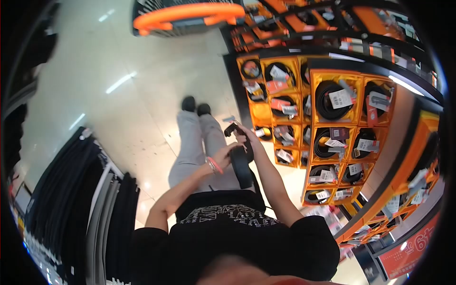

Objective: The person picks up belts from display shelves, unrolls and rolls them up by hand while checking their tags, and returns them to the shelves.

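A black belt is held between both hands in front of my thighs, its strap hanging in a wide loop. My left hand, with a pale red band at the wrist, is closed on the strap. Just above it, my right hand grips the belt near its dark buckle end. A small greyish tag shows beside that end. The fingers partly cover the belt, so its exact folds are hidden.
On the right stands a display rack of orange compartments with coiled belts and price tags. Dark and grey trousers hang at the left. A cart with an orange handle is ahead. A red sign is lower right.
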### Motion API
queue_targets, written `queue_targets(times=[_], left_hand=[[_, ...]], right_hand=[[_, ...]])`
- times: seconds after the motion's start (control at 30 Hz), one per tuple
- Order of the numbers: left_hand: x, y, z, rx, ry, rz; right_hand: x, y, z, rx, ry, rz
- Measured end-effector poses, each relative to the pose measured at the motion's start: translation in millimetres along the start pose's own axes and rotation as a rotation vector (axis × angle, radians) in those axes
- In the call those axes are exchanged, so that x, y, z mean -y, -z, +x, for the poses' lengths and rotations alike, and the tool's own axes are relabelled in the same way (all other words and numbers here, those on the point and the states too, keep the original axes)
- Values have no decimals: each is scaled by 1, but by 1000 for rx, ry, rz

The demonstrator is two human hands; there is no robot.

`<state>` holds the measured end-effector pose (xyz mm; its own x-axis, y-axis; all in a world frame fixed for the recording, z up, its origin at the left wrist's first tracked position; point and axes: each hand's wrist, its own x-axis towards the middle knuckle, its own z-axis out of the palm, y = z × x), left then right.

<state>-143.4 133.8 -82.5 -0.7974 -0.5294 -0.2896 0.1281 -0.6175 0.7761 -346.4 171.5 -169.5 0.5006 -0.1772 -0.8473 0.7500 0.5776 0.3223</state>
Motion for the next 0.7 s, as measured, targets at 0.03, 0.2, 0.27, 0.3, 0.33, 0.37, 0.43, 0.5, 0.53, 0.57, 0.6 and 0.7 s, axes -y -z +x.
queue_targets(times=[0.03, 0.2, 0.27, 0.3, 0.33, 0.37, 0.43, 0.5, 0.53, 0.57, 0.6, 0.7], left_hand=[[-24, 4, -3, -14, -25, 52], [-135, 11, -23, -248, -305, 420], [-142, 32, -21, -360, -362, 387], [-135, 48, -14, -426, -381, 329], [-169, 46, -15, -426, -367, 185], [-213, 38, -19, -421, -347, 37], [-262, 46, -18, -475, -351, 156], [-290, 68, -6, -513, -502, 253], [-306, 81, 0, -525, -563, 316], [-323, 97, 9, -519, -588, 332], [-346, 108, 16, -548, -636, 397], [-412, 129, 35, -598, -602, 267]], right_hand=[[0, -21, -2, 64, 7, -160], [-1, -153, -63, 136, 299, -548], [-6, -214, -107, 291, 359, -563], [-10, -245, -128, 366, 405, -527], [-6, -264, -142, 480, 437, -604], [-2, -282, -153, 558, 498, -696], [-4, -332, -186, 638, 625, -736], [1, -377, -212, 653, 748, -824], [9, -398, -218, 695, 787, -877], [15, -418, -225, 720, 821, -899], [14, -442, -235, 717, 879, -912], [31, -499, -244, 731, 982, -990]])
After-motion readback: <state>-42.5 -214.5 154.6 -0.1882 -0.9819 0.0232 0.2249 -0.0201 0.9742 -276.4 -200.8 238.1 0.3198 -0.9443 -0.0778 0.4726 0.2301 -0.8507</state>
